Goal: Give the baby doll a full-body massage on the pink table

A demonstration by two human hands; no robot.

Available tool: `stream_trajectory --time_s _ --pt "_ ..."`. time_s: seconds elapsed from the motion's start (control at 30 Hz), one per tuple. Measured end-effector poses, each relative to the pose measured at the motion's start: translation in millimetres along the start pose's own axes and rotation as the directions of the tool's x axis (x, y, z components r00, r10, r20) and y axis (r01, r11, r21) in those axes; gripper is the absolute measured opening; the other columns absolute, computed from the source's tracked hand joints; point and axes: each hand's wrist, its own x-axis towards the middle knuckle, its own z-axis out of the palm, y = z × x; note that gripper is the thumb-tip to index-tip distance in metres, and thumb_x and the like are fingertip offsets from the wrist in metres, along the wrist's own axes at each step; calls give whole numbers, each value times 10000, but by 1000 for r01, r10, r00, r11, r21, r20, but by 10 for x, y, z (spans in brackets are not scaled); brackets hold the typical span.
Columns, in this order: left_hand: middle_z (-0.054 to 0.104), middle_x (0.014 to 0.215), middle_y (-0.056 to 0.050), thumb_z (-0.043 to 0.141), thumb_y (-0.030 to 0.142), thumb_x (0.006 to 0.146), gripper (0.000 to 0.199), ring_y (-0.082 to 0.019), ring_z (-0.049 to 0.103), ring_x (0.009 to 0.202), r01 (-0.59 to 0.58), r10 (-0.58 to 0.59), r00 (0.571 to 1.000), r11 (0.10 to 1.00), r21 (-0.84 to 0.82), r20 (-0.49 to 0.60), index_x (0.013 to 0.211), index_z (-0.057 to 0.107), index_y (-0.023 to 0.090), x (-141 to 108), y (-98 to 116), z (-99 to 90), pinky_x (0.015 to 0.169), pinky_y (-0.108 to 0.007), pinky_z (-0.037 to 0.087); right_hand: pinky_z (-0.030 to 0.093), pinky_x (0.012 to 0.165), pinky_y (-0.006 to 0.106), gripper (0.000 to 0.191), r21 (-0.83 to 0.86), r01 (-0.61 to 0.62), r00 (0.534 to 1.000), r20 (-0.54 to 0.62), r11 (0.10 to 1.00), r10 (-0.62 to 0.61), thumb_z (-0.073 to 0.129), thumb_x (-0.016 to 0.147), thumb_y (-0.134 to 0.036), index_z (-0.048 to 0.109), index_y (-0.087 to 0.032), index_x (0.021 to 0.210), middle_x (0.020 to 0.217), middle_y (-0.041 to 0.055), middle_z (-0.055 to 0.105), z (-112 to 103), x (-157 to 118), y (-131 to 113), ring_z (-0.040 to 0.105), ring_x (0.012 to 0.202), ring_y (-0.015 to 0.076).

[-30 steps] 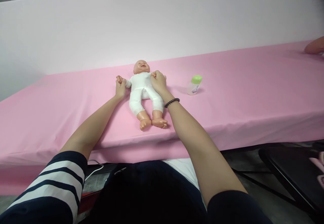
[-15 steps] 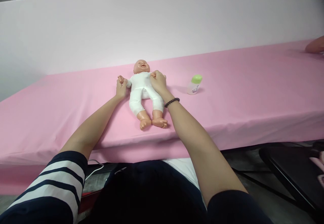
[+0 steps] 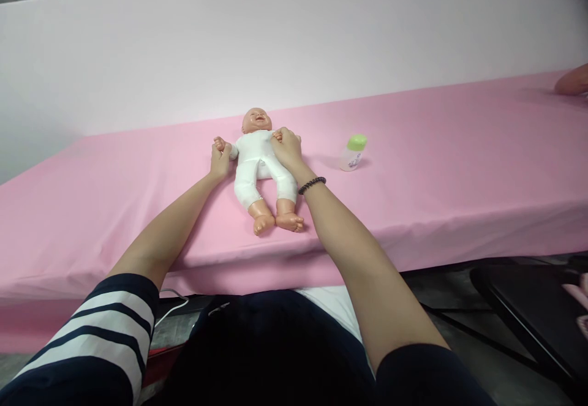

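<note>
A baby doll [image 3: 254, 149] with a white cloth body lies on its back, head toward the wall and bare feet toward me. My left hand [image 3: 220, 160] is closed around the doll's hand and wrist on the left side. On the other side, my right hand [image 3: 288, 147] grips the doll's other hand, which pokes out by my thumb near its chest. A dark bead bracelet [image 3: 312, 185] circles my right wrist. To the right of the doll stands a clear bottle [image 3: 351, 158] with a green cap, touched by neither hand.
Pink cloth [image 3: 436, 149] covers the long table, which meets a white partition [image 3: 294, 45] at the back. Below the table's edge at right is a black chair [image 3: 519, 302]. Part of something skin-coloured [image 3: 572, 81] shows at the far right edge. A white cable [image 3: 174, 308] hangs below.
</note>
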Motion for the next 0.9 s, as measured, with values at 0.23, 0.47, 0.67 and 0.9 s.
stream_trajectory --time_s 0.23,0.47,0.67,0.9 --pt "452 1000 -35 651 505 951 349 -201 534 1067 2 -2 1000 1000 5 3 907 423 245 5 -17 -8 1094 -411 441 391 1053 460 107 4 19 1000 -6 1000 -19 470 889 -172 469 -243 810 913 54 659 1 2 10 586 1007 259" --pt "451 999 -31 655 484 951 332 -200 535 1081 -11 10 1000 1000 6 9 911 429 244 5 -44 -18 1097 -409 436 389 1046 452 128 -14 -2 1000 6 1000 2 467 900 -171 444 -244 797 921 58 657 -17 -11 -15 584 1005 260" --pt "458 1002 -31 640 434 970 299 -199 543 1086 -14 14 1000 1000 6 6 899 424 240 -17 -2 -13 1092 -403 440 376 1058 459 132 5 1 1000 -3 1000 -1 465 890 -159 438 -244 792 914 54 656 -6 -10 -17 589 996 256" --pt "486 1034 -44 680 433 952 301 -211 536 1122 -20 20 1000 1000 7 11 906 458 235 -22 29 -7 1083 -390 448 377 1078 473 100 32 31 1000 -3 999 -31 478 874 -178 460 -248 805 893 51 657 23 23 33 594 1019 262"
